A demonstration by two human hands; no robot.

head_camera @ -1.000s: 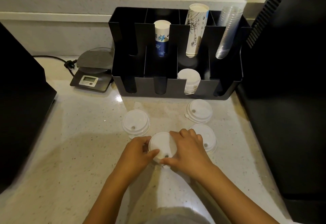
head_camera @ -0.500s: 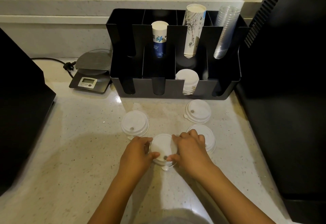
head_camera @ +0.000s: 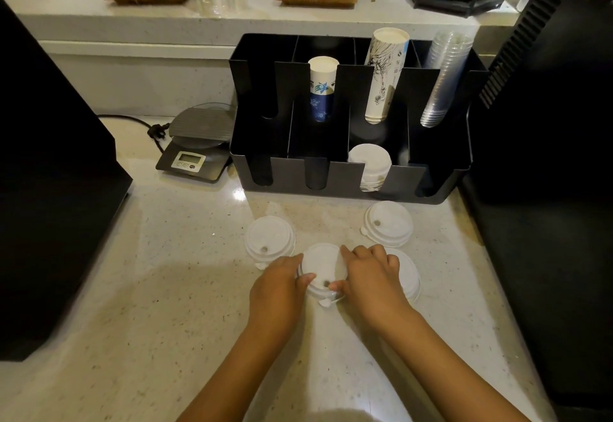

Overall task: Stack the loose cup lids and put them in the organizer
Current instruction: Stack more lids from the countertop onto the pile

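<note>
Left hand (head_camera: pixel 277 284) and right hand (head_camera: pixel 370 275) both in a grip clamped on the sides of a small lid stack (head_camera: pixel 321 270) on the counter (head_camera: pixel 166 289), three loose lids around it (head_camera: pixel 269 237) (head_camera: pixel 388 224) (head_camera: pixel 409 275), black organizer (head_camera: pixel 431 177) behind, white lids (head_camera: pixel 370 164) already in its front slot.

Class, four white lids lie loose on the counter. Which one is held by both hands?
The middle lid, nearest the camera: the left hand and right hand grip its edges. The other three lie untouched, though the right hand partly hides one.
</note>
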